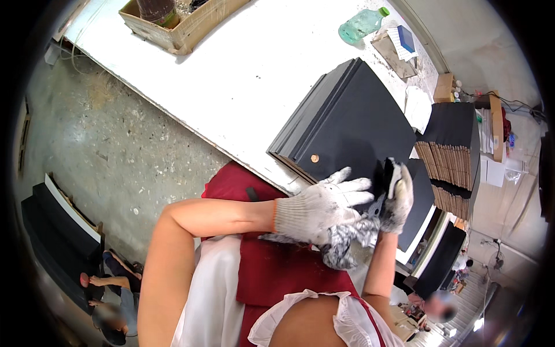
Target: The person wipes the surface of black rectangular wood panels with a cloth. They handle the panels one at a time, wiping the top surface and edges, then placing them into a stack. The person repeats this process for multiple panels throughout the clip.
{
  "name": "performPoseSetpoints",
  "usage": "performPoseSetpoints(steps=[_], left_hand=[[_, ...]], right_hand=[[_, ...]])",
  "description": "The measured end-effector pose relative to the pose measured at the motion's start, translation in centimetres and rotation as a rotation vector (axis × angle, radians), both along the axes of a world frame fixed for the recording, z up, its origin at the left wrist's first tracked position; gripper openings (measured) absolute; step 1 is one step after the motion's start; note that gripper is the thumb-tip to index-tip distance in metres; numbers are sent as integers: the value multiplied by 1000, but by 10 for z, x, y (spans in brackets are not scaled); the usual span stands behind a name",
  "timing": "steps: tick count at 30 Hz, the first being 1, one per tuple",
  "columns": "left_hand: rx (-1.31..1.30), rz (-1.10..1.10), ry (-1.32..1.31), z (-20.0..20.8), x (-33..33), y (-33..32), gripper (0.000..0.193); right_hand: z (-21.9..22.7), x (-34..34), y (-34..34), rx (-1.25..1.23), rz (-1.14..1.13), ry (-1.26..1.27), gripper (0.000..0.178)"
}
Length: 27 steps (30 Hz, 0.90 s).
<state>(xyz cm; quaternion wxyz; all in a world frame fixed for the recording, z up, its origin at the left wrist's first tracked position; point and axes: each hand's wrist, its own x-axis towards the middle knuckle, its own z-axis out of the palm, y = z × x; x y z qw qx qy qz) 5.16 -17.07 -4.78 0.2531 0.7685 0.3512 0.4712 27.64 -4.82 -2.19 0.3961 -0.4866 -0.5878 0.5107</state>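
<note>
A stack of black panels [352,110] lies on the white table, its top sheet smooth with a small round copper-coloured spot near the left edge. My left hand [324,208], in a white knit glove with dark smudges, rests at the near edge of the stack with its fingers stretched out and apart. At the right side of the panel my right hand [397,196], in a dirtier glove, is curled; a dark thing shows at its fingers, too unclear to name. Between the hands hangs a mottled grey-and-white cloth [344,243], partly over my red apron.
A green-capped bottle [363,26] and a box with a blue block [405,39] stand at the far right. Tall black stacks [451,150] rise to the right. A shallow carton [173,36] sits far left. One person [115,312] is low at left, another [438,305] at lower right.
</note>
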Motion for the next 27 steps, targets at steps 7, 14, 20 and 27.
performPoseSetpoints(steps=[7,14,20,27], left_hand=[[213,196,-79,-51,41,5,25],[329,377,1323,-106,72,-5,37],[3,123,-182,-89,78,5,29],[77,191,-27,-50,51,6,30]], right_hand=[[57,-87,18,665,592,-646,38],[45,-135,-11,1001,1109,-588,42],[42,-142,9,959,1173,-593,40],[25,-169,137,1050,723,-865,35]])
